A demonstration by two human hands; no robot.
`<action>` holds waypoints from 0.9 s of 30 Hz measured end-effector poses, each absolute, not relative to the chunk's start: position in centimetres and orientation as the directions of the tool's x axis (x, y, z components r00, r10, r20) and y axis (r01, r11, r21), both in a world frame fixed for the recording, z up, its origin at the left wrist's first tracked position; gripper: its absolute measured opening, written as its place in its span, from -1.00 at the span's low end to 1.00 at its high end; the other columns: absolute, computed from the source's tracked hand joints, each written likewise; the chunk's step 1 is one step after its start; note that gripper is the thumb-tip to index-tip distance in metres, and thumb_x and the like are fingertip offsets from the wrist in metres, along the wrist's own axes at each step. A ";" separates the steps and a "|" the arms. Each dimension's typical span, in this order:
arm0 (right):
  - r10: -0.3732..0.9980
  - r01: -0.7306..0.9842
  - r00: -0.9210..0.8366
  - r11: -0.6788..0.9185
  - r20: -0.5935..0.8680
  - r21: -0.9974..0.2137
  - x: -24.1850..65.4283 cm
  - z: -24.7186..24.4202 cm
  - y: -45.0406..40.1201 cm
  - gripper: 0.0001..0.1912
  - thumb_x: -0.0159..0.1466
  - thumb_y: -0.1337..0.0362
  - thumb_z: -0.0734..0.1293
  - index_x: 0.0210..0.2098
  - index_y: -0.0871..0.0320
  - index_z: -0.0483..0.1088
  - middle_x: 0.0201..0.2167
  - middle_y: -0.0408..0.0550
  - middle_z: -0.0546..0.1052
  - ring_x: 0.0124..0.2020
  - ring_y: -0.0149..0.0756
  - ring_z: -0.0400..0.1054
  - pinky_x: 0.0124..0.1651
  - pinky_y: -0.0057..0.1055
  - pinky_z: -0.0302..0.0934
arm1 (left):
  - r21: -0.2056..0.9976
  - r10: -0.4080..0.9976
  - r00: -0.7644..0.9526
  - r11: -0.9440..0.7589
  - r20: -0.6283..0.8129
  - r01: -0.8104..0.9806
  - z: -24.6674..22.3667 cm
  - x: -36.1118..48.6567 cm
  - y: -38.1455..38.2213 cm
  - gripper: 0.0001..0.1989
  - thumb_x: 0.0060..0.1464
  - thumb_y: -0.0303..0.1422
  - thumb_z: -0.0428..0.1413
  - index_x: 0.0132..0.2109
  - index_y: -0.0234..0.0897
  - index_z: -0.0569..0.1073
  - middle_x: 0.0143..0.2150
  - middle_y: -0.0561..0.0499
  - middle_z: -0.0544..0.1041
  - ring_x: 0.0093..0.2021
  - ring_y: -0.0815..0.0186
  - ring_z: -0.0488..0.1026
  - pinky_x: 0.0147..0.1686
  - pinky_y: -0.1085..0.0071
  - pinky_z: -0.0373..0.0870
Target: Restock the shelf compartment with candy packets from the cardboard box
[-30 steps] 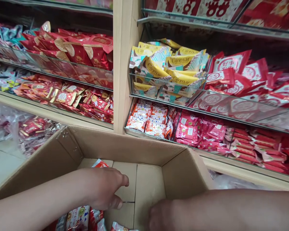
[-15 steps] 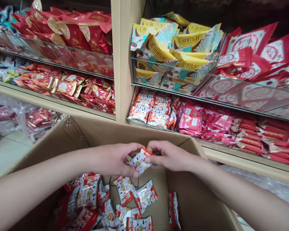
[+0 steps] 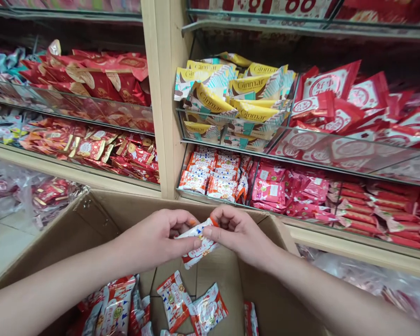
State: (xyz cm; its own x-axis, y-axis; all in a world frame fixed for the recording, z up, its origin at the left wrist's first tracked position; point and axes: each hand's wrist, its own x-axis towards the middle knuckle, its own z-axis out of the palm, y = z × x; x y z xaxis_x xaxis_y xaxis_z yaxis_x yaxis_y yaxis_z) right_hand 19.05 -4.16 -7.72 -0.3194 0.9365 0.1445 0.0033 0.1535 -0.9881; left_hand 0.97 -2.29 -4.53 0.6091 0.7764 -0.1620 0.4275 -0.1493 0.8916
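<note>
Above the open cardboard box [image 3: 119,210], a small white, red and orange snack packet [image 3: 196,252] is held between both hands. My left hand [image 3: 164,235] grips it from the left, thumb across its front. On its upper right end, my right hand [image 3: 236,231] pinches it between thumb and curled fingers. Below, loose packets of the same print lie in the box, among them one packet [image 3: 175,298] and another [image 3: 209,310]. More lie heaped at the box's left, partly cut off by the frame.
Beyond the box, a shelf bin [image 3: 213,175] holds rows of matching packets. Pink packets [image 3: 269,186] fill the bin to its right. Yellow Ginmar bags [image 3: 252,88] sit behind glass above. A wooden upright [image 3: 163,93] divides the shelves. Clear plastic bags [image 3: 21,186] lie at the floor's left.
The view has tilted up, showing more shelf and less of the box inside. Both hands still hold the packet, which has turned slightly; my left thumb now lies across it.
</note>
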 end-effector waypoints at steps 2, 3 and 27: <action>0.962 -0.098 -0.234 0.117 0.137 -0.988 19.1 -7.4 -4.2 -0.75 0.03 0.20 0.39 -0.51 0.18 0.24 -0.59 -0.26 0.30 -0.55 -0.53 0.13 -0.47 -0.53 0.04 | 0.923 0.819 0.550 -0.071 -0.162 0.378 -4.3 1.1 -2.2 -0.81 -0.09 -0.26 0.14 -0.35 -0.30 0.38 -0.52 0.14 0.42 -0.50 0.43 0.32 -0.47 0.49 0.25; 0.971 -0.149 -0.205 0.095 0.125 -0.984 19.1 -7.3 -4.3 -0.75 0.03 0.20 0.39 -0.52 0.17 0.23 -0.60 -0.26 0.30 -0.56 -0.53 0.14 -0.48 -0.54 0.03 | 0.935 0.839 0.520 -0.039 -0.162 0.353 -4.2 1.1 -2.1 -0.78 -0.11 -0.24 0.16 -0.36 -0.30 0.38 -0.53 0.14 0.43 -0.51 0.43 0.33 -0.48 0.49 0.26; 1.000 -0.186 0.023 0.023 0.019 -0.982 20.3 -4.4 0.1 -0.72 -0.05 0.28 0.44 -0.60 0.22 0.23 -0.64 -0.18 0.39 -0.61 -0.52 0.28 -0.56 -0.59 0.21 | 0.919 0.936 0.262 -0.303 0.237 0.251 -5.2 1.2 -1.5 -0.44 -0.04 -0.34 0.09 0.11 -0.12 0.08 -0.11 0.01 0.29 -0.47 0.47 0.32 -0.56 0.52 0.28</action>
